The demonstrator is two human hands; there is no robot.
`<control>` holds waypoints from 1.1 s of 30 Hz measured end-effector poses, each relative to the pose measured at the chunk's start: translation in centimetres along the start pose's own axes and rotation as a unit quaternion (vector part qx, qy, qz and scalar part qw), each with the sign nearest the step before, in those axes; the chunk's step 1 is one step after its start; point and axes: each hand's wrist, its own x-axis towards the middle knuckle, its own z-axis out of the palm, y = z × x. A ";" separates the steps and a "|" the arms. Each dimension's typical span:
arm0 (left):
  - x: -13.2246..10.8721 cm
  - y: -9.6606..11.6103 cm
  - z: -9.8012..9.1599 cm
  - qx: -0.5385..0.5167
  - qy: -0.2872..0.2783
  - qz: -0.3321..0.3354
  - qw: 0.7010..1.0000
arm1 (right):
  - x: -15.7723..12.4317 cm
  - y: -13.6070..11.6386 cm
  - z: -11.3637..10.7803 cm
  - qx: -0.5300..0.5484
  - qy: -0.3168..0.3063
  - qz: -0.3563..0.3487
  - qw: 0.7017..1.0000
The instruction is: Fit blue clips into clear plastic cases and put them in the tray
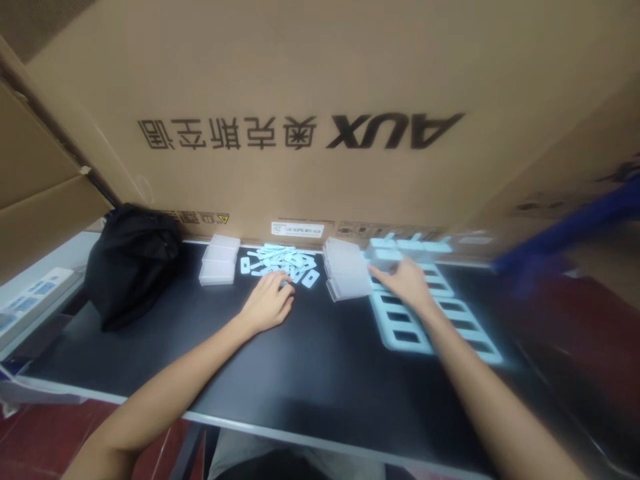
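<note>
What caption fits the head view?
Left hand at scattered small white plastic pieces; right hand over pale slotted plastic tray, black table.

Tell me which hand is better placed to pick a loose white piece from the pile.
Left. The left hand rests at the pile of white pieces, fingers touching its edge; the right hand lies over on the slotted tray.

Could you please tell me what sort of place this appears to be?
Probably a small assembly or packing workstation: a dark table hemmed in by large cardboard cartons, with small white plastic parts, stacked clear cases and a slotted white tray.
</note>
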 end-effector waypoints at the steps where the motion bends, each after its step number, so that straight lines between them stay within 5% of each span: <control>1: 0.0 0.0 0.0 0.003 0.000 0.002 1.000 | -0.1 -0.2 0.2 -0.012 0.002 0.006 1.000; 8: -0.1 -0.2 0.3 0.005 0.004 0.009 1.000 | -0.5 -1.1 0.7 -0.065 0.011 0.091 0.994; 17: 0.8 0.2 -1.4 -0.049 0.048 -0.026 0.997 | -0.1 -2.0 -1.8 0.060 0.079 0.138 0.985; 21: 3.6 1.5 -4.2 -0.171 0.086 -0.108 0.976 | -1.7 -5.5 -4.0 0.029 0.040 0.064 0.997; 25: 7.0 3.4 -6.1 -0.281 0.044 -0.144 0.948 | -4.8 -10.6 -4.9 -0.052 -0.036 -0.073 0.995; 29: 8.5 4.2 -5.6 -0.345 -0.005 -0.123 0.930 | -7.3 -13.5 -4.5 -0.071 -0.035 -0.171 0.982; 33: 8.0 1.9 -4.5 -0.407 0.014 -0.177 0.896 | -8.0 -12.9 -4.1 -0.078 -0.015 -0.194 0.978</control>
